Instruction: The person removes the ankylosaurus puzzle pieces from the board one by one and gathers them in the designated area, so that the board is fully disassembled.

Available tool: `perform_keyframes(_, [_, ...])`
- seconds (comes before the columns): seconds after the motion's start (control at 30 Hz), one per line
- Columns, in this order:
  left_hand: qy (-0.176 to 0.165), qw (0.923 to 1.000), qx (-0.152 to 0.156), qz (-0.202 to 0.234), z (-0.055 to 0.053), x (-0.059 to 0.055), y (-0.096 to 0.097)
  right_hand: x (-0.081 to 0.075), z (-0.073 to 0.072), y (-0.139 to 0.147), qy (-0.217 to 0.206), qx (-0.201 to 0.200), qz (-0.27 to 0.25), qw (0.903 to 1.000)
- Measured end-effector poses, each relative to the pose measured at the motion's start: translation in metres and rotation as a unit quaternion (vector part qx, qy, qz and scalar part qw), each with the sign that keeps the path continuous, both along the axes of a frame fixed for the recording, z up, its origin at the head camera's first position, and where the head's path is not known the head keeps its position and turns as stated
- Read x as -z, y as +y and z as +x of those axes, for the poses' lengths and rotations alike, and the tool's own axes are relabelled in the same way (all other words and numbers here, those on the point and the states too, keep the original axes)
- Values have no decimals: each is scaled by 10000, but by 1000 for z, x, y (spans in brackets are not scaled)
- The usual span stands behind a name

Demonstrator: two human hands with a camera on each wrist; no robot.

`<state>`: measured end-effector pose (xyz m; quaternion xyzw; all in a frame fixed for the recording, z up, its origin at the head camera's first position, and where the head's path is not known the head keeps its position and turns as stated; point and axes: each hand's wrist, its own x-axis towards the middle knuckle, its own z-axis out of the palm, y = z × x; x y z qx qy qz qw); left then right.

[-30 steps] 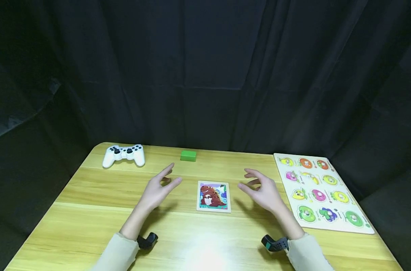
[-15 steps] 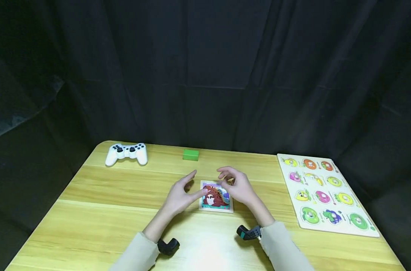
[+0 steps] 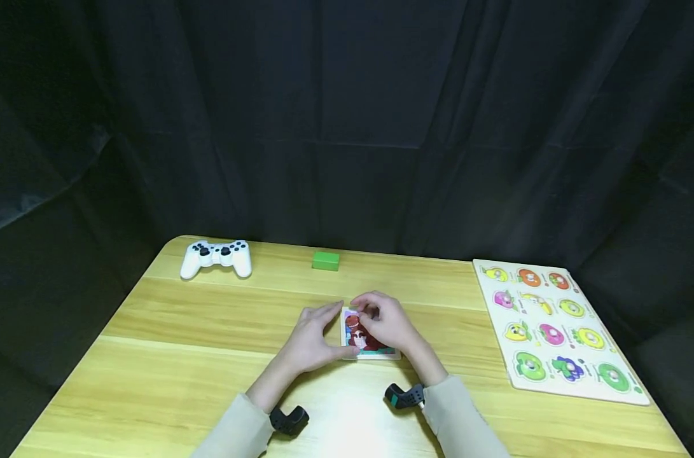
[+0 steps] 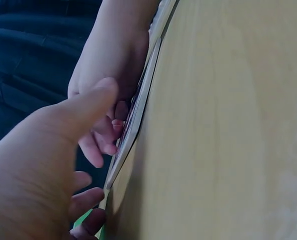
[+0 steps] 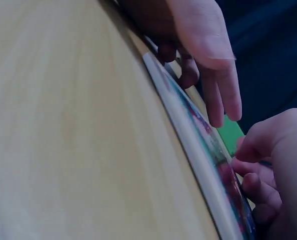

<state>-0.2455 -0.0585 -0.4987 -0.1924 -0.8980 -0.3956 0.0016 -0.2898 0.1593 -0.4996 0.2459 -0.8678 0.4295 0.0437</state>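
Note:
A small square jigsaw puzzle (image 3: 349, 324) with a red dinosaur picture and a pale frame lies flat on the table. My left hand (image 3: 308, 340) is at its left side, thumb spread over the lower left edge and fingers reaching toward the upper left corner. Over the picture's upper right part is my right hand (image 3: 388, 324), with thumb and fingers bent close together at the surface. The right wrist view shows those fingertips right at the puzzle face; I cannot tell whether they pinch a piece. Part of the picture is hidden beneath the right hand.
A white game controller (image 3: 216, 256) lies at the back left of the wooden table (image 3: 163, 356). Behind the puzzle sits a green block (image 3: 326, 261). A large fruit puzzle board (image 3: 578, 390) lies along the right side. Dark curtains (image 3: 352, 191) hang behind the table.
Both hands have moved inward from either side to the dinosaur puzzle. The left hand now lies at its left edge, and the right hand has come over its upper right part.

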Motion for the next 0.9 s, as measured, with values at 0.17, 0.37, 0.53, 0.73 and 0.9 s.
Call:
perform_keyframes(0.17, [171,9989,258,-341,3,2,-3,0,0,-4,259,264,366,9986])
perform_keyframes(0.37, [369,9974,345,-510,5,2,-7,-3,0,-5,523,927,656,9922])
perform_keyframes(0.53, [763,9937,498,-658,6,2,-7,-3,-5,-2,697,761,692,9922])
perform_keyframes(0.73, [1035,9865,465,-1181,17,2,-1,2,-11,-1,603,426,710,9947])
perform_keyframes(0.9, [1154,9821,369,-1441,21,4,5,4,-13,-2,574,467,781,9942])
